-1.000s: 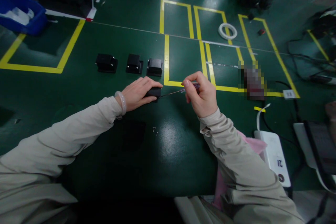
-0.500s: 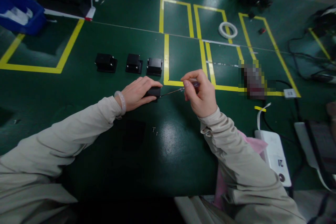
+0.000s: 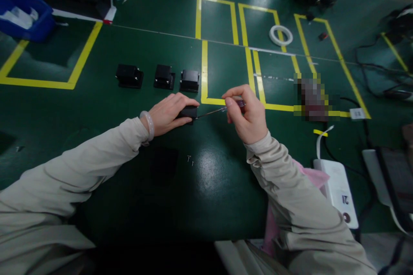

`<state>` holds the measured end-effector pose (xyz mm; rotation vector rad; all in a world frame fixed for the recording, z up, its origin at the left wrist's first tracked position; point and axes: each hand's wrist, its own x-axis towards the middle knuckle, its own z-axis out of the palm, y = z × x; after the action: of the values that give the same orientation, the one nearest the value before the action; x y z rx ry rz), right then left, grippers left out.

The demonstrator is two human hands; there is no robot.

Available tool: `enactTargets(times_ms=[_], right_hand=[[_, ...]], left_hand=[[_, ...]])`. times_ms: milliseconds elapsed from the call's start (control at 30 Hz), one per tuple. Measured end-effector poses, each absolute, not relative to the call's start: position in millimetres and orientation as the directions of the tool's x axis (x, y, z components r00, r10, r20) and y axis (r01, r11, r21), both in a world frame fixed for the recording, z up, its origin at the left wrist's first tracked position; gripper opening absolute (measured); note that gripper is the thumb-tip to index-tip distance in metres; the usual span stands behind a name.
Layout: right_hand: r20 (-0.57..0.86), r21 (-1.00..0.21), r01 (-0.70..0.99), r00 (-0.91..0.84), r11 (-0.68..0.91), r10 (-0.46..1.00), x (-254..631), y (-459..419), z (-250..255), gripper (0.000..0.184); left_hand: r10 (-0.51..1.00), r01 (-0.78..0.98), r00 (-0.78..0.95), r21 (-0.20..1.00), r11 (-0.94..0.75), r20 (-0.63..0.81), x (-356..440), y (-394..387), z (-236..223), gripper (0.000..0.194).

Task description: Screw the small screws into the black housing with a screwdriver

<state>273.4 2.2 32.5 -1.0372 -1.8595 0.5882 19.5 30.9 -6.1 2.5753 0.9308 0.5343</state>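
My left hand [image 3: 169, 113] is closed over a small black block [image 3: 188, 113] and presses it onto the green table [image 3: 135, 56]. My right hand [image 3: 245, 114] pinches the handle of a thin screwdriver [image 3: 215, 111]. The shaft lies nearly level and its tip meets the right face of the block. Two tiny screws [image 3: 190, 161] lie on the table just below the block. Three more black blocks [image 3: 164, 77] stand in a row behind my left hand.
Yellow tape outlines mark boxes on the table. A blue bin [image 3: 22, 17] sits at the far left, a white tape ring [image 3: 280, 35] at the back right. A white device [image 3: 337, 191], a pink cloth and cables [image 3: 380, 73] fill the right side.
My right-hand fingers have shifted slightly around the screwdriver handle. The left hand and the block have stayed in place.
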Motion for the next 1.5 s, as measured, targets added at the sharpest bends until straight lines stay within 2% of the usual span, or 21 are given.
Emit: enactTargets(times_ms=[100, 300, 467, 633, 833, 967, 1233, 1500], right_hand=[[0.475, -0.727, 0.436, -0.239, 0.531, 0.847, 273.2, 1.3, 33.7, 0.026], [0.493, -0.723, 0.413, -0.254, 0.554, 0.832, 273.5, 2.9, 32.0, 0.013], [0.454, -0.739, 0.439, -0.235, 0.511, 0.859, 273.4, 2.2, 32.9, 0.025], [0.469, -0.738, 0.415, -0.252, 0.532, 0.847, 274.0, 2.7, 31.2, 0.013], [0.449, -0.742, 0.438, -0.239, 0.508, 0.861, 273.7, 2.1, 33.6, 0.026], [0.465, -0.739, 0.42, -0.247, 0.526, 0.85, 273.9, 2.3, 31.0, 0.022], [0.432, -0.764, 0.416, -0.237, 0.493, 0.87, 273.4, 2.1, 31.7, 0.025], [0.487, -0.751, 0.368, -0.252, 0.548, 0.837, 273.2, 3.0, 29.9, 0.02]], left_hand=[[0.665, 0.53, 0.71, 0.445, -0.722, 0.231, 19.3, 30.7, -6.8, 0.04], [0.675, 0.543, 0.707, 0.447, -0.711, 0.213, 19.0, 31.0, -7.7, 0.04], [0.679, 0.544, 0.705, 0.457, -0.704, 0.206, 18.6, 31.6, -6.9, 0.042], [0.678, 0.544, 0.705, 0.456, -0.704, 0.206, 19.0, 31.8, -6.8, 0.041], [0.681, 0.55, 0.704, 0.452, -0.703, 0.203, 19.0, 30.9, -6.9, 0.041], [0.687, 0.556, 0.701, 0.458, -0.693, 0.188, 18.9, 30.3, -5.2, 0.041], [0.696, 0.562, 0.698, 0.476, -0.676, 0.165, 19.2, 29.8, -3.2, 0.042], [0.702, 0.572, 0.689, 0.459, -0.68, 0.181, 18.1, 29.7, -5.0, 0.044]])
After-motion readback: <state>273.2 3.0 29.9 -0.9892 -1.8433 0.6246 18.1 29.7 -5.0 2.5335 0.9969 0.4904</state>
